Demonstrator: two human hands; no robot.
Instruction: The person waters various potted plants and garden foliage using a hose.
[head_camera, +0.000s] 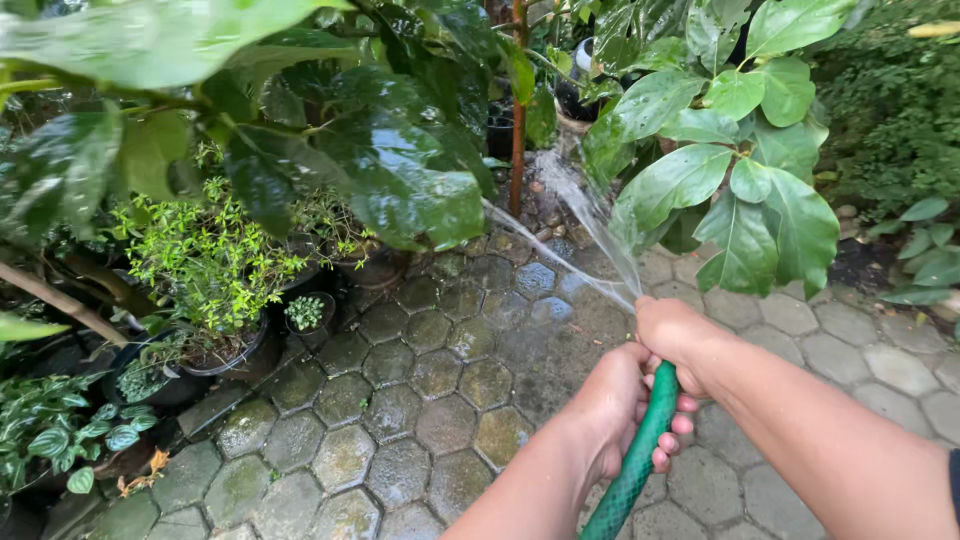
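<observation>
A green garden hose (638, 457) runs up from the bottom edge between both hands. My left hand (610, 400) wraps around the hose from below. My right hand (676, 332) closes over the hose's end, its thumb pressed on the opening. A fan of water (580, 230) sprays up and left from that end toward a thin reddish plant stem (517, 150) and the stones at its base.
Wet hexagonal paving stones (420, 400) cover the ground. Black pots with small green plants (215, 270) line the left side. Large wet leaves (400, 180) hang overhead, and a leafy branch (740, 190) is close on the right.
</observation>
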